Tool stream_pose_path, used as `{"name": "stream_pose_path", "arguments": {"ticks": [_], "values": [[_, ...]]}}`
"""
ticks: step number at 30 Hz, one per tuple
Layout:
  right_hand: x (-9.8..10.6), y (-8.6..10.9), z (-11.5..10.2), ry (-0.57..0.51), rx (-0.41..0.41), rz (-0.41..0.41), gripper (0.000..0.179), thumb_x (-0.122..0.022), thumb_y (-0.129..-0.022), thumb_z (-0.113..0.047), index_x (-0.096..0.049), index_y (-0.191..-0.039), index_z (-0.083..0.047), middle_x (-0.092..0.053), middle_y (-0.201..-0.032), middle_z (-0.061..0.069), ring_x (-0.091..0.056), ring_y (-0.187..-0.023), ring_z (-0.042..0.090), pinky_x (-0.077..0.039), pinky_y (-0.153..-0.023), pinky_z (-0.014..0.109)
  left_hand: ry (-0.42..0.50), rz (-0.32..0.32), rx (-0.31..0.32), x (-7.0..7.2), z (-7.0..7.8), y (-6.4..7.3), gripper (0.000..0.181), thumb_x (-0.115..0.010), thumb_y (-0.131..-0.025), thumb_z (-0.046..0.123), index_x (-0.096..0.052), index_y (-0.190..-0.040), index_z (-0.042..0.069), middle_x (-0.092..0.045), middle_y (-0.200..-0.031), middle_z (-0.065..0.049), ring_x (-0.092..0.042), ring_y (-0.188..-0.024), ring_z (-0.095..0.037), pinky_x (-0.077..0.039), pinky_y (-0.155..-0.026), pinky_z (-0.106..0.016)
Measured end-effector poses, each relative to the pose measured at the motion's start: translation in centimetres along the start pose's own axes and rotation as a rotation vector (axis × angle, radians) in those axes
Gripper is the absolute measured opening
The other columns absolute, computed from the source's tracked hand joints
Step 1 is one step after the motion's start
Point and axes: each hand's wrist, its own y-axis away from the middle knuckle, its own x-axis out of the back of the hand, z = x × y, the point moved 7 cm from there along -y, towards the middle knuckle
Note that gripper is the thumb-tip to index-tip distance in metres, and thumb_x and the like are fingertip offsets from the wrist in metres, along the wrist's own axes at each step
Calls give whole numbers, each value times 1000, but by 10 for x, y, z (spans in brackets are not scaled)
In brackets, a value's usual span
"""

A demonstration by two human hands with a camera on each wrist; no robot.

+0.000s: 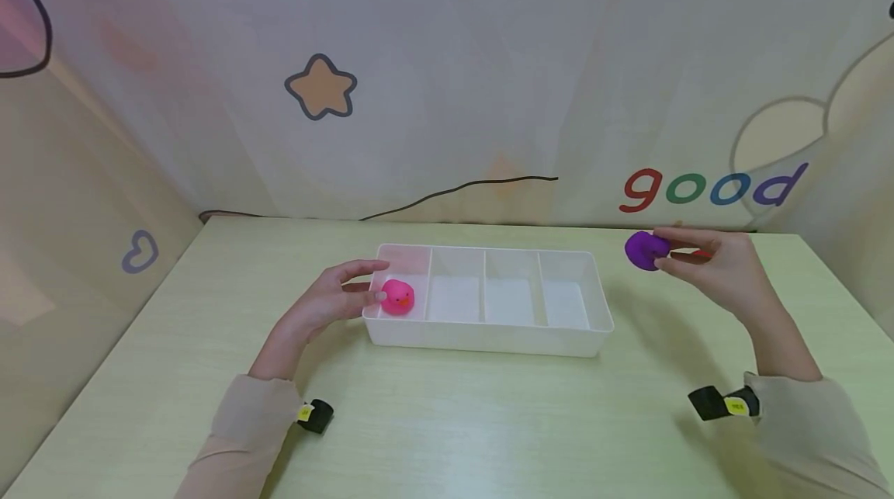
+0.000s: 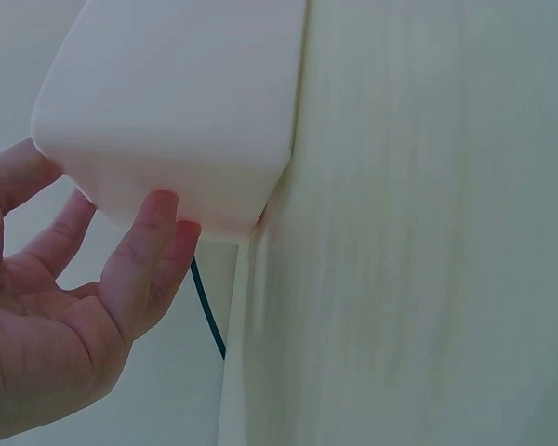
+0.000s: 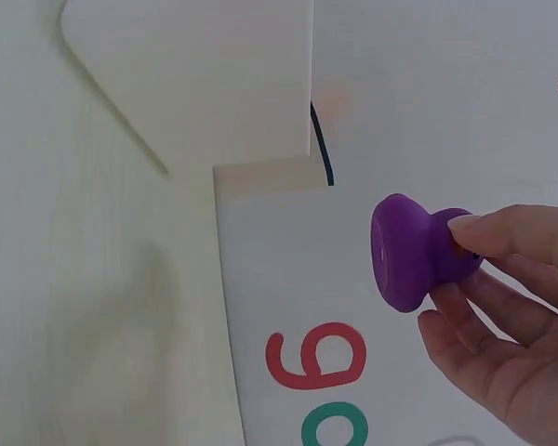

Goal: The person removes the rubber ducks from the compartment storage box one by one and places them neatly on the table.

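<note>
In the head view, a white box (image 1: 489,334) with several compartments in a row stands on the table. A pink rubber duck (image 1: 397,297) sits in its leftmost compartment. My left hand (image 1: 331,297) holds the box's left end, thumb at the rim beside the duck; in the left wrist view, fingertips (image 2: 158,209) press the outer end wall. Right of the box, my right hand (image 1: 719,266) pinches a purple rubber duck (image 1: 644,251) above the table. The right wrist view shows the purple duck (image 3: 405,251) tipped sideways, gripped by its head, flat base facing away from the palm.
The box stands on a pale wood-grain table (image 1: 447,421), near its back edge. Behind is a wall sheet printed with a star (image 1: 321,88) and the word "good" (image 1: 712,190). Something small and red (image 1: 701,254) shows between the right fingers, too hidden to identify.
</note>
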Motion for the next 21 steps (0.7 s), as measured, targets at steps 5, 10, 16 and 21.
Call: {"name": "stream_pose_path", "arguments": {"ticks": [5, 10, 16, 21], "values": [[9, 4, 21, 108, -97, -11, 47, -66, -84, -21, -54, -123, 2, -54, -119, 13, -51, -87, 0, -46, -63, 9, 0, -2, -1, 0, 0, -1, 53, -66, -83, 19, -46, -132, 11, -35, -139, -11, -36, -124, -36, -46, -89, -43], [17, 9, 38, 142, -156, -9, 51, -64, -85, -27, -52, -125, 2, -52, -119, 19, -43, -100, 24, -45, -61, 12, 1, -3, -2, 0, -1, -1, 53, -66, -83, 19, -47, -132, 11, -36, -138, -11, -36, -124, -35, -46, -89, -42], [29, 13, 56, 136, -150, 14, 50, -65, -85, -27, -53, -122, 4, -45, -90, -33, -43, -88, 0, -44, -62, 11, 2, -8, -8, 0, 1, 0, 53, -65, -83, 18, -46, -132, 10, -35, -138, -11, -36, -124, -36, -45, -90, -43], [36, 17, 77, 101, -164, 16, 51, -66, -84, -26, -52, -123, 5, -44, -85, -43, -40, -85, -14, -41, -64, 8, 1, -9, -5, 0, 1, 1, 53, -65, -83, 18, -46, -133, 10, -35, -138, -11, -37, -124, -36, -44, -91, -43]]}}
